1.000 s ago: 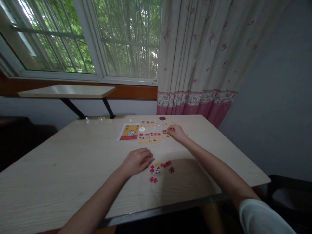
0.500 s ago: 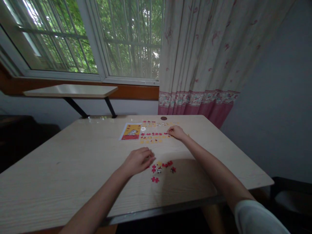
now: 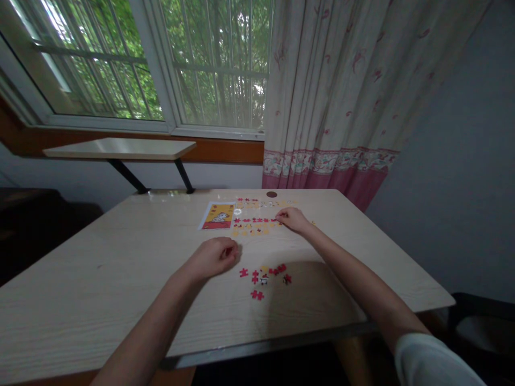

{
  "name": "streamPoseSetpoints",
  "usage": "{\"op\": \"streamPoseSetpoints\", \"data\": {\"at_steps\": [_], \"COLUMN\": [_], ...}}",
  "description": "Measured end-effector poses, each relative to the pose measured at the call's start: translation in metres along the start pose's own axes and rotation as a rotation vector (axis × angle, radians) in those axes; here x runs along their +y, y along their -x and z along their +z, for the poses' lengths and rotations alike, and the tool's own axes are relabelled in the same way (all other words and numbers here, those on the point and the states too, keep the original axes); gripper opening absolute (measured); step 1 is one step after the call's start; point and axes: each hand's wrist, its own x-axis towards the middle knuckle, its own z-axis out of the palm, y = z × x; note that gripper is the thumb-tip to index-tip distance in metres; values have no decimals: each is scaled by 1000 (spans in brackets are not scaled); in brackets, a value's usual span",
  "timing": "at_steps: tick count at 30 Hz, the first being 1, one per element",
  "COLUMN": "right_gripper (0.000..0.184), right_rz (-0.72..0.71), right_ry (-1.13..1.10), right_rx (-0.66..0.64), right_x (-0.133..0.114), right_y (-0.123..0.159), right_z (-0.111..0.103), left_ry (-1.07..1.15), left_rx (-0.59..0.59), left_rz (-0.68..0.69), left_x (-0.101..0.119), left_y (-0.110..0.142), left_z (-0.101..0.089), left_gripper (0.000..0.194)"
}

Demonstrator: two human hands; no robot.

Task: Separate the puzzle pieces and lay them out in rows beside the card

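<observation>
My left hand (image 3: pixel 212 257) rests on the wooden table (image 3: pixel 120 279), fingers curled loosely, just left of a small group of red jigsaw pieces (image 3: pixel 263 277); I see nothing in it. My right hand (image 3: pixel 293 219) reaches far across the table, its fingertips pinched at the right end of rows of red and yellow puzzle pieces (image 3: pixel 253 225). What the fingers hold is too small to make out. A yellow and red reference picture card (image 3: pixel 218 215) lies left of those rows.
A small dark round thing (image 3: pixel 271 194) sits near the table's far edge. A narrow shelf on black brackets (image 3: pixel 120 148) hangs under the window. A cream and pink curtain (image 3: pixel 341 107) hangs at the back right.
My left hand has drawn back to the left and curled, uncovering a red piece it was over. My right hand stays at the far rows with little movement.
</observation>
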Motion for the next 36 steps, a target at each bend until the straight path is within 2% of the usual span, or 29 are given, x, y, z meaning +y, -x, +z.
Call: {"op": "streamPoseSetpoints", "data": {"at_steps": [5, 11, 18, 22, 27, 32, 34, 36], "right_gripper": [19, 18, 16, 17, 18, 17, 16, 16], "right_rz": [-270, -475, -463, -482, -453, -491, -507, -509], "right_ry": [-35, -95, -173, -195, -242, -268, -273, -268], "right_rx": [62, -46, -3, 43, 49, 75, 94, 121], "right_x": [-10, -22, -37, -42, -46, -50, -51, -51], "right_y": [40, 88, 103, 105, 107, 109, 109, 109], "right_z": [-11, -12, 5, 4, 0, 1, 2, 4], "left_ry": [121, 79, 67, 81, 107, 131, 167, 241], "left_rx": [-147, -202, -217, -225, -205, -201, -219, -178], "left_rz": [16, 56, 76, 109, 138, 125, 115, 86], "left_x": [4, 7, 9, 10, 10, 12, 13, 16], "left_y": [1, 0, 1, 0, -1, -1, -2, -4], "left_z": [2, 6, 7, 9, 11, 10, 11, 14], "left_gripper": [11, 14, 17, 13, 20, 21, 18, 11]}}
